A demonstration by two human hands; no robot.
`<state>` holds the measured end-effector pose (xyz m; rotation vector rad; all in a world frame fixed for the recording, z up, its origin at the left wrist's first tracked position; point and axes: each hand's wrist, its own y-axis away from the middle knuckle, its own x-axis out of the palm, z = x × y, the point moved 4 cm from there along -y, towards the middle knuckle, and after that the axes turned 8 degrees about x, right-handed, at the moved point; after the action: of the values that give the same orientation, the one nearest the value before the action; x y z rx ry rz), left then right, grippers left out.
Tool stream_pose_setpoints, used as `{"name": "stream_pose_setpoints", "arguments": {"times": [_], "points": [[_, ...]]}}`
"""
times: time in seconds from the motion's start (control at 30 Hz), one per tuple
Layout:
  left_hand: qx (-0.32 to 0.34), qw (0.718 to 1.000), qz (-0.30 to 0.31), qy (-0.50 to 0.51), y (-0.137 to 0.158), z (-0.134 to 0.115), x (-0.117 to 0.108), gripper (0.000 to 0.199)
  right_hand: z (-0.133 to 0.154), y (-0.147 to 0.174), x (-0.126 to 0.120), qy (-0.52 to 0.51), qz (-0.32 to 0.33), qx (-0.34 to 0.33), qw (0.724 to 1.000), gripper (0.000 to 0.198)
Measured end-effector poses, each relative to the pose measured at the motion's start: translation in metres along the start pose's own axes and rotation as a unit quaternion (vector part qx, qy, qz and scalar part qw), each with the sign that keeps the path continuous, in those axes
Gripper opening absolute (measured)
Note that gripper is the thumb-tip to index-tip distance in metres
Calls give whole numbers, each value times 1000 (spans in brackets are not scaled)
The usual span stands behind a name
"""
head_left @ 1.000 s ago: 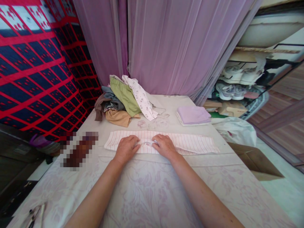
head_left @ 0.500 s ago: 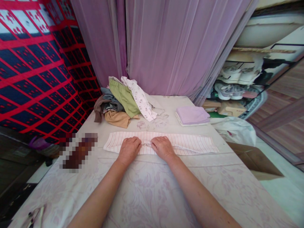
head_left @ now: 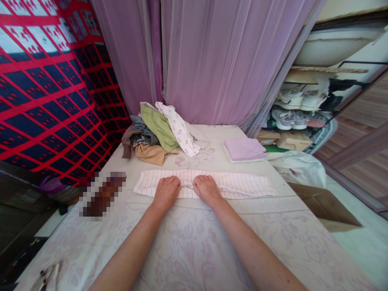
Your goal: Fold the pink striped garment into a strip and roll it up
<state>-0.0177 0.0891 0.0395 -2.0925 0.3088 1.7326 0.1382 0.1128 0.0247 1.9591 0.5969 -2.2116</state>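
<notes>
A pink-and-white striped piece of clothing (head_left: 245,183) lies across the table in a long folded strip. My left hand (head_left: 167,189) rests on its middle-left part, fingers curled down into the cloth. Close beside it, my right hand (head_left: 206,188) grips the cloth just right of the middle, with its fingers bent too. Between the two hands a small gathered bit of the fabric shows. The fingertips are partly hidden by the backs of the hands.
Crumpled clothes (head_left: 157,131) are heaped at the back left, and a folded lilac cloth (head_left: 244,148) lies at the back right. A flower-patterned cover (head_left: 188,242) spreads over the table. Beyond its right edge are a cardboard box (head_left: 321,204) and a shoe rack (head_left: 298,107).
The view has shifted slightly. Both hands stay on the striped clothing in nearly the same place, and the cloth looks almost unchanged.
</notes>
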Motion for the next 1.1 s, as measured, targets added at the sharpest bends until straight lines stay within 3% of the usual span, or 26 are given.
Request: {"name": "stream_pose_setpoints", "arguments": {"times": [0.3, 0.67, 0.87, 1.1], "points": [[37, 992, -88, 83, 16, 4, -5, 9, 1, 15, -26, -39, -81, -33, 995, 10], [-23, 992, -71, 105, 9, 8, 7, 15, -3, 14, -9, -48, -81, 27, 995, 12], [-29, 990, -76, 117, 6, 10, 9, 13, 8, 20, -13, -91, -108, -79, 987, 15], [-18, 987, -99, 129, 11, 9, 13, 15, 17, 12, -11, -89, -114, -66, 987, 10]]}}
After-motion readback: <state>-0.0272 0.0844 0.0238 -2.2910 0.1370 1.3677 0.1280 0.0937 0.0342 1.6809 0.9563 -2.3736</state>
